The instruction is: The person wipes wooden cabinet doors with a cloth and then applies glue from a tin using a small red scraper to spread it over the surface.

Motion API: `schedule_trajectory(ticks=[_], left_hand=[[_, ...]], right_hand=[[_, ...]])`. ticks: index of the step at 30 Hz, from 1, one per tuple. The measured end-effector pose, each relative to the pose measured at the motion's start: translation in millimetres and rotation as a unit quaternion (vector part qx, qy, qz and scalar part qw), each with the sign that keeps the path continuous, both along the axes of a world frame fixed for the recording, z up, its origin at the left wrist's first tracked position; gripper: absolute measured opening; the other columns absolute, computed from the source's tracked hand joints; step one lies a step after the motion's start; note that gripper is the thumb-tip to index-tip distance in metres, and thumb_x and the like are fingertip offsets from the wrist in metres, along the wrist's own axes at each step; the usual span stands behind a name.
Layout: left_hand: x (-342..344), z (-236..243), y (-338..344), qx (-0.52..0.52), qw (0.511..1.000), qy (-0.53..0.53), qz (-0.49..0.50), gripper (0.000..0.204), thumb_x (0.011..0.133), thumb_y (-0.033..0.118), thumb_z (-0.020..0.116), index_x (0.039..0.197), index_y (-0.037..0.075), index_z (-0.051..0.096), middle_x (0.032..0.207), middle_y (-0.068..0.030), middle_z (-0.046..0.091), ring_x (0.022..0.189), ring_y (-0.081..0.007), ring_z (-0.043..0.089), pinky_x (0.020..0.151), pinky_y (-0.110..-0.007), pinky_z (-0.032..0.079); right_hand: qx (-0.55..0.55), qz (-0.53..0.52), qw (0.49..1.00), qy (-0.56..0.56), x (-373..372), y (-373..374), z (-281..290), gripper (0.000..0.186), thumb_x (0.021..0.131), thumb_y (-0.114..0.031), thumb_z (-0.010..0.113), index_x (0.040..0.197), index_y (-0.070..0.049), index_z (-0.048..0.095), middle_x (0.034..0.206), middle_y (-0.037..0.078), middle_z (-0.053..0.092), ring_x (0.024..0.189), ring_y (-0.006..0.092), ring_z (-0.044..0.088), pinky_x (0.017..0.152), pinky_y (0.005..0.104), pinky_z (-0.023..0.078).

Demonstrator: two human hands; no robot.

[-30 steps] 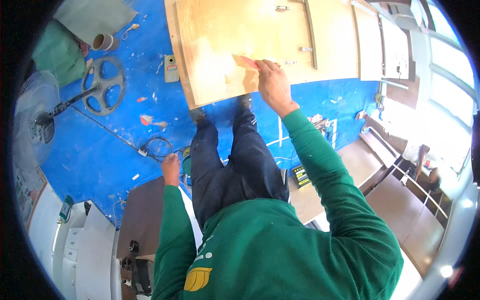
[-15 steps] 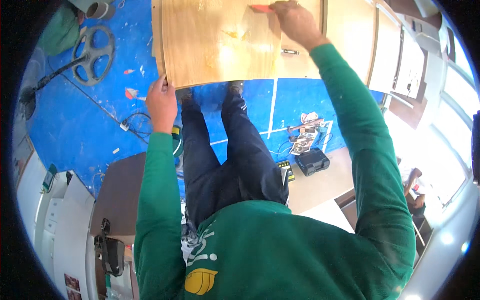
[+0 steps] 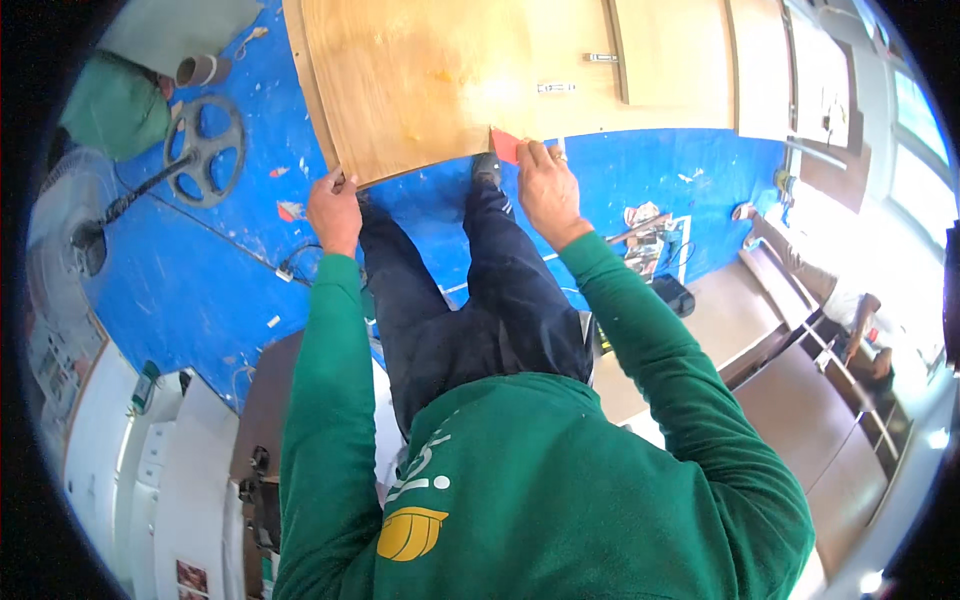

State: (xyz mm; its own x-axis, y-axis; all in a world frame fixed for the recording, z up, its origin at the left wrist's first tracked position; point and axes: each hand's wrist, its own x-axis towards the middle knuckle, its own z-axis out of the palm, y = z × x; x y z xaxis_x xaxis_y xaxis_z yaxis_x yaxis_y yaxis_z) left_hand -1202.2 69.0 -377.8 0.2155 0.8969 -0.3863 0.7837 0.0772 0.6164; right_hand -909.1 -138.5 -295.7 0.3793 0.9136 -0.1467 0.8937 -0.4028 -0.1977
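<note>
A thin wood-veneer sheet (image 3: 400,95) with glossy wet-looking patches lies on a light wooden board in front of me. My left hand (image 3: 335,210) pinches the sheet's near left corner between thumb and fingers. In my right hand (image 3: 548,190) is a red spreader (image 3: 508,147), its blade at the sheet's near edge, right of the middle. Whether the blade touches the sheet I cannot tell. Two small metal fittings, one of them a bracket (image 3: 556,88), lie on the wood to the right of the veneer.
A stand fan's round base (image 3: 205,150) is on the blue floor (image 3: 180,270) to the left, near a brown tube (image 3: 200,70) and green cloth (image 3: 120,105). Tools, a black case (image 3: 672,295) and cables are at right. Another person's arm (image 3: 800,265) shows farther right.
My right hand has brought the red spreader from the far part of the wood back to the near edge. My left hand still holds the corner. The view has shifted slightly.
</note>
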Motion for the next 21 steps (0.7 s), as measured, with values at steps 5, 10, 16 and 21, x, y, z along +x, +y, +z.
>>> schedule_trajectory(ticks=[5, 10, 16, 21], left_hand=[[-27.6, 2.0, 8.4, -0.118, 0.977, -0.166, 0.065, 0.043, 0.102, 0.011, 0.076, 0.14, -0.006, 0.071, 0.123, -0.0194, 0.08, 0.11, -0.0246, 0.078, 0.098, -0.037, 0.06], [-119.6, 3.9, 9.4, -0.124, 0.976, -0.155, 0.088, 0.049, 0.104, 0.011, 0.075, 0.148, -0.006, 0.065, 0.124, -0.0191, 0.08, 0.111, -0.0244, 0.077, 0.1, -0.037, 0.059], [-231.4, -6.1, 2.2, -0.159, 0.984, -0.065, 0.054, 0.041, 0.108, 0.017, 0.071, 0.14, -0.008, 0.07, 0.125, -0.017, 0.08, 0.113, -0.0213, 0.075, 0.1, -0.035, 0.058], [-134.8, 9.0, 6.2, -0.127, 0.979, -0.16, -0.007, 0.033, 0.105, 0.015, 0.073, 0.132, -0.003, 0.077, 0.116, -0.019, 0.083, 0.105, -0.0218, 0.078, 0.095, -0.035, 0.059]], right_hand=[[0.011, -0.049, 0.997, 0.054, -102.6, 47.9, -12.8, 0.025, 0.09, -0.004, 0.066, 0.115, 0.0, 0.067, 0.112, 0.019, 0.068, 0.104, 0.0417, 0.067, 0.096, 0.0487, 0.056], [0.101, -0.178, 0.967, 0.155, -118.8, 73.0, -3.5, 0.032, 0.095, -0.003, 0.064, 0.126, 0.0, 0.072, 0.111, 0.025, 0.075, 0.105, 0.0447, 0.071, 0.095, 0.0553, 0.058], [0.038, -0.265, 0.959, 0.092, -42.1, 72.9, 4.6, 0.022, 0.096, -0.013, 0.064, 0.087, 0.005, 0.073, 0.091, 0.034, 0.074, 0.088, 0.0519, 0.073, 0.081, 0.0585, 0.06], [-0.011, -0.184, 0.979, 0.084, -105.9, 112.3, -22.7, 0.028, 0.096, -0.007, 0.06, 0.115, 0.008, 0.073, 0.109, 0.032, 0.073, 0.098, 0.0519, 0.072, 0.09, 0.0582, 0.06]])
